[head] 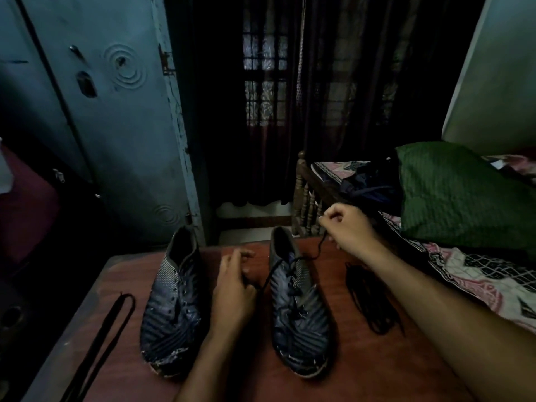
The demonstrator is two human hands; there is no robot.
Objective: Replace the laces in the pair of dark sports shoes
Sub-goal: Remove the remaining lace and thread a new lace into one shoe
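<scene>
The right hand (346,227) hangs beyond the table's (333,381) far edge, pinching one end of the black lace (293,281) threaded through the right shoe (298,309). The lace runs from that pinch back and down to the eyelets, across the shoe's long axis. The left hand (233,294), fingers curled, appears to pinch the other end. The left shoe (171,309) stands laceless.
</scene>
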